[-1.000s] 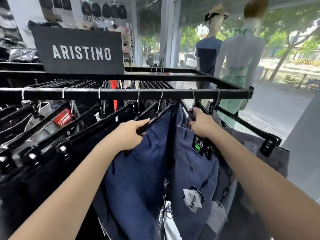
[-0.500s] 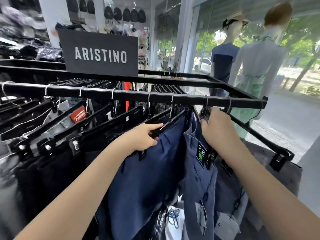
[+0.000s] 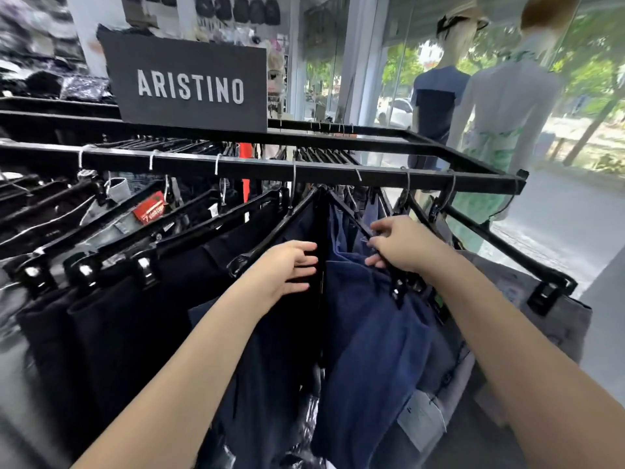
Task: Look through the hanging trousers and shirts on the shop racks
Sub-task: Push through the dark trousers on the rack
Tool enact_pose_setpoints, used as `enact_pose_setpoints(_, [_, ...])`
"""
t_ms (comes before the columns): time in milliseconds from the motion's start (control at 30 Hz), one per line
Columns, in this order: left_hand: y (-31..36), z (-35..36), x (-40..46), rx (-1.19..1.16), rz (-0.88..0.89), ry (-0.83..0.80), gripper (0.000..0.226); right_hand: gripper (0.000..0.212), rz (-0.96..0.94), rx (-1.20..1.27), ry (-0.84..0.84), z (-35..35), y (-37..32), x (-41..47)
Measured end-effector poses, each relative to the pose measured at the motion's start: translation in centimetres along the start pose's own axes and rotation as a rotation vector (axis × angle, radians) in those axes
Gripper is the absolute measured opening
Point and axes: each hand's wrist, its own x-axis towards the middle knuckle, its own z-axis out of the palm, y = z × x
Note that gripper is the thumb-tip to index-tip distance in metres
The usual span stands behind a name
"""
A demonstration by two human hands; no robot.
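Trousers hang on black clip hangers from a black rack rail point(image 3: 263, 169). My left hand point(image 3: 285, 267) lies with straight fingers against the dark navy trousers point(image 3: 270, 333), pushing them to the left. My right hand point(image 3: 395, 243) pinches the black hanger point(image 3: 355, 223) of the blue trousers point(image 3: 365, 340). A gap shows between the two pairs. Black trousers point(image 3: 111, 319) fill the rail to the left, and grey trousers point(image 3: 554, 319) hang at the right end.
A black ARISTINO sign point(image 3: 189, 86) stands on the rack top. Two mannequins point(image 3: 436, 96) point(image 3: 504, 106) stand by the shop window at the right. Caps hang on the back wall point(image 3: 236, 8). A red tag point(image 3: 148, 209) sits on light jeans at the left.
My left hand let go of the navy hanger and now presses flat on the darker pair. My right hand moved left from the far hanger onto the blue trousers' hanger. The view shifted right.
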Motion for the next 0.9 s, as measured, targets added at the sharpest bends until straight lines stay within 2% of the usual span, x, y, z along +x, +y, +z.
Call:
enact_pose_setpoints(67, [-0.2, -1.3, -0.1, 0.102, 0.028, 0.099, 0.042, 0.045, 0.024, 0.034, -0.046, -0.9, 0.2, 0.1])
enact_pose_setpoints(133, [-0.3, -2.3, -0.1, 0.094, 0.042, 0.124, 0.043, 0.042, 0.041, 0.027, -0.069, -1.6, 0.6, 0.1])
enact_pose_setpoints(233, [0.1, -2.8, -0.4, -0.030, 0.026, 0.078, 0.041, 0.041, 0.064, 0.059, -0.072, -2.2, 1.0, 0.0])
enact_pose_setpoints(433, [0.0, -1.8, -0.5, -0.055, -0.018, 0.014, 0.038, 0.025, 0.054, 0.136, -0.046, -1.6, 0.6, -0.9])
enact_pose_setpoints(533, [0.3, 0.3, -0.6, -0.066, -0.071, -0.067, 0.035, 0.039, 0.014, 0.074, 0.019, -0.2, -0.5, -1.6])
enact_pose_setpoints(633, [0.6, 2.4, -0.6, -0.075, -0.063, -0.166, 0.021, 0.052, 0.009, 0.149, -0.007, 1.1, -1.4, -1.9])
enact_pose_setpoints(733, [1.0, 3.6, -0.9, -0.022, -0.010, -0.218, 0.020, 0.067, -0.019, 0.238, -0.050, 1.7, -0.9, -1.3])
enact_pose_setpoints(833, [1.6, 4.4, -1.8, 0.144, 0.026, -0.175, 0.014, 0.065, -0.019, 0.289, -0.094, 1.7, -0.2, -0.8])
enact_pose_setpoints(900, [2.0, 4.6, -1.9, 0.274, 0.025, -0.122, 0.020, 0.060, -0.009, 0.343, -0.132, 1.6, 0.0, -0.9])
